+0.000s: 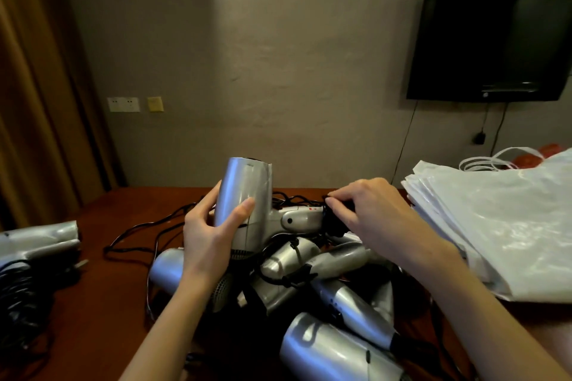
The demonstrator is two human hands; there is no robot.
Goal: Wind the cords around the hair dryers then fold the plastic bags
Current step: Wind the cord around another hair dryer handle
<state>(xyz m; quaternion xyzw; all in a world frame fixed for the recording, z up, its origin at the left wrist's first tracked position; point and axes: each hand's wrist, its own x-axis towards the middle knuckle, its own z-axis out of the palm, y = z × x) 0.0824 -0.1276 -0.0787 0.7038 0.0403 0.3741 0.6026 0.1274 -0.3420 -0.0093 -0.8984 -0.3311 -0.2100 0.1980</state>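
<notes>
Hair dryer (247,204) held up over the counter (123,213), above a pile of unwound dryers (325,297); one wound dryer (37,244) lies far left. Left hand (207,235), grip closed round the barrel, nozzle up. Shell looks rigid, light, slick, so hold barrel firm w/ thumb across. Cord (334,223) thin, springy, likely to uncoil; pinch near handle end. Right hand (371,210) does that, fingers curled on the black coil, wrist bent down. Plastic bags (495,226) stacked far right, soft, slippery.
</notes>
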